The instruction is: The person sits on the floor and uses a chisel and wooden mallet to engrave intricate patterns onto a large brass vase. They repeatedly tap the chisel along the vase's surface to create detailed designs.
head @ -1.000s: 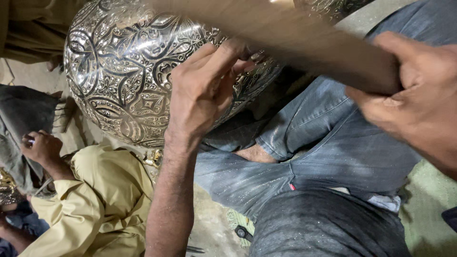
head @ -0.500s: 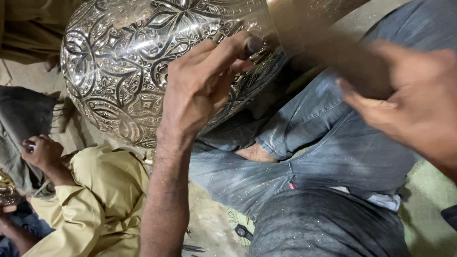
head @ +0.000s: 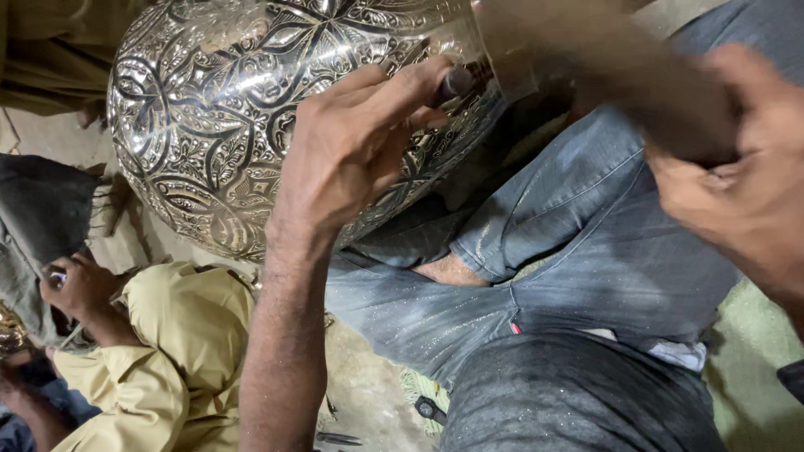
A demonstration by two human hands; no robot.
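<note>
The left forearm rises from the bottom edge, bare, with the wrist bent a little. The left hand (head: 352, 155) is seen from its back; its fingers (head: 394, 84) stretch up and to the right and pinch together at the tips. The right hand (head: 741, 180) enters from the right edge, blurred, its fingers curled into a closed grip.

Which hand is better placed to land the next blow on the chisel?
Probably the right hand: it grips the wooden mallet above the chisel, which the left hand pins against the engraved vessel.
</note>
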